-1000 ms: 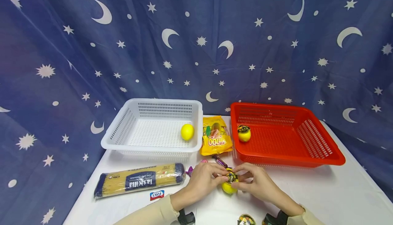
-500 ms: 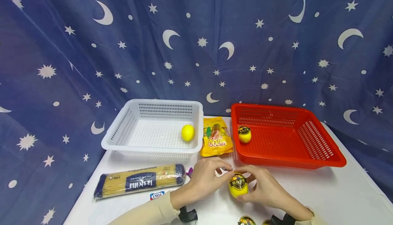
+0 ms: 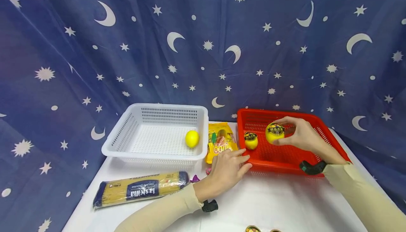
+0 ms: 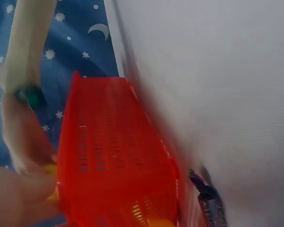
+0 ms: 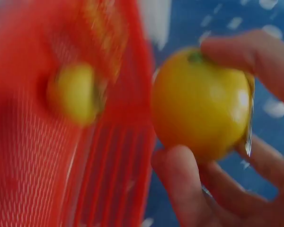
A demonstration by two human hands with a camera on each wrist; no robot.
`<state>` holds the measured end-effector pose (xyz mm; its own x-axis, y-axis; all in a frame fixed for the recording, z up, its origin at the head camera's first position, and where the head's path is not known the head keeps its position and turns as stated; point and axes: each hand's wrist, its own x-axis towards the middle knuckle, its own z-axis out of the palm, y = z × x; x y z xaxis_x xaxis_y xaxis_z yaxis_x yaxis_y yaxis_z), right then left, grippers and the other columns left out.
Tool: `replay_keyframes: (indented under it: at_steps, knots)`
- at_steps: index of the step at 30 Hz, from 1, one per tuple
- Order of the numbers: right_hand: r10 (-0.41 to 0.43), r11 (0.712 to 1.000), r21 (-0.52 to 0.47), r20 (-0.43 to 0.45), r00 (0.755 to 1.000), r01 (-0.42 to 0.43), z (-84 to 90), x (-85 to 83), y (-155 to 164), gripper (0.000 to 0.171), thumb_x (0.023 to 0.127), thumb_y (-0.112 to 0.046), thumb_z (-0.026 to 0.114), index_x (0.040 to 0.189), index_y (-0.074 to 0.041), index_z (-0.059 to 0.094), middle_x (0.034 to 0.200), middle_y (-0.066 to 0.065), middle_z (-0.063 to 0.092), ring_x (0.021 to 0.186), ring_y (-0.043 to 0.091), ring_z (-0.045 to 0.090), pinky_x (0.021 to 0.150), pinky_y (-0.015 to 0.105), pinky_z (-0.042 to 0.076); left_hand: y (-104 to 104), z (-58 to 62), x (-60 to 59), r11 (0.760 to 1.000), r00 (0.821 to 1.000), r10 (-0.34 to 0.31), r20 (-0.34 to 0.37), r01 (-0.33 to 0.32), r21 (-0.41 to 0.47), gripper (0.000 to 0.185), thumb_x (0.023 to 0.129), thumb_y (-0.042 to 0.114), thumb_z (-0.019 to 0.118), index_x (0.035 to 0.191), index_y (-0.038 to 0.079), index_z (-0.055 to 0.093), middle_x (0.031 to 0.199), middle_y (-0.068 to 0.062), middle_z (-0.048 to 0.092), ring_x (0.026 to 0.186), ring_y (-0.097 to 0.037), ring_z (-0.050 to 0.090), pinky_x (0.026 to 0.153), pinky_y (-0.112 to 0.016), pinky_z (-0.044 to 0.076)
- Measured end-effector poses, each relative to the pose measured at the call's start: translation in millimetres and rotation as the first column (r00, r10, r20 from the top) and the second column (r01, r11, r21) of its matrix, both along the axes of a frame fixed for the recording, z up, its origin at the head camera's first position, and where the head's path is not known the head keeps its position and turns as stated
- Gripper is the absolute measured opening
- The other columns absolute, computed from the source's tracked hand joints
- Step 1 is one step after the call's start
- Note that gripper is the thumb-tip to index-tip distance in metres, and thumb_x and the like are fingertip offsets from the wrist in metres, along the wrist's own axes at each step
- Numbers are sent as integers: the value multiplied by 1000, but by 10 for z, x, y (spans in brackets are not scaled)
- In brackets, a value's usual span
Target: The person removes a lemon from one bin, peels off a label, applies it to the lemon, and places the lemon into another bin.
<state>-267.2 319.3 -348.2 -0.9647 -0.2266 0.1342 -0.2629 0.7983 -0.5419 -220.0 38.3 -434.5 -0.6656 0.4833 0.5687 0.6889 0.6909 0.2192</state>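
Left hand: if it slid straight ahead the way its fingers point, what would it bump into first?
Probably the red basket. The left hand lies flat with fingertips at its near wall, though whether they already touch is unclear.

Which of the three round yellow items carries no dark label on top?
The plain yellow ball lying in the white basket. The one in the red basket and the one in the right hand are labelled.

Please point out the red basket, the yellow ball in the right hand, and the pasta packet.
red basket [image 3: 330, 138], head view, right wall
yellow ball [image 3: 274, 132], head view, its labelled front
pasta packet [image 3: 141, 188], head view, its blue label
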Motion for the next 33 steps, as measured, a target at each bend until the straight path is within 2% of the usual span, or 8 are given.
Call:
replay_keyframes:
  at_steps: [4,6,9,13,16,27,30,33]
  knots:
    - [-6,997,79,86,996,-1,-155,-440,170,68,71,-37,94,126,-8,69,127,22,70,98,28,67,75,30,55,36,-27,-13,1000,1000,12,-21,-12,17,23,94,40,73,113,29,81,124,7,75,80,-14,70,45,-11,28]
    - [-2,995,95,130,992,-11,-282,-571,226,66,71,-36,94,125,-7,69,126,23,70,101,28,64,77,30,52,49,-37,-20,1000,999,10,-32,-9,26,21,94,39,73,112,30,81,122,9,76,78,-12,69,45,-10,25]
    - [24,996,84,203,979,-41,-471,-673,270,64,70,-31,94,122,-4,68,125,23,70,101,29,64,79,32,53,60,-47,-26,1000,999,3,-41,-2,31,21,93,40,75,110,30,81,121,9,76,79,-11,70,48,-9,26]
    - [88,992,63,279,956,-109,-626,-714,251,63,70,-25,94,120,0,66,124,23,68,107,34,63,92,48,56,59,-56,-28,999,999,1,-46,0,33,21,93,41,74,110,30,81,121,10,76,80,-11,70,51,-8,31]
    - [102,988,77,312,945,-132,-658,-723,199,62,69,-24,95,119,-1,65,125,23,66,113,37,61,100,58,51,44,-61,-31,999,999,1,-45,1,45,21,93,41,74,110,30,81,121,9,76,80,-10,70,53,-8,34]
    - [97,988,84,332,938,-132,-687,-732,157,67,67,-20,96,120,2,60,123,26,63,112,39,59,99,58,50,3,-85,-63,997,1000,-11,-27,13,74,23,93,41,75,111,30,81,121,9,76,75,-10,68,50,-8,28]
    - [111,987,72,328,938,-142,-646,-715,168,73,69,-22,95,127,4,58,128,29,62,118,43,58,101,59,49,-9,-60,-76,998,1000,-11,-13,12,66,22,92,40,75,111,29,81,120,9,76,81,-11,71,52,-7,31]
    - [125,988,42,334,934,-148,-548,-684,188,82,73,-25,93,137,6,52,138,32,56,125,47,54,102,59,50,-64,2,-97,999,1000,-25,18,24,43,25,92,41,75,112,27,81,122,7,76,87,-13,72,57,-9,41]
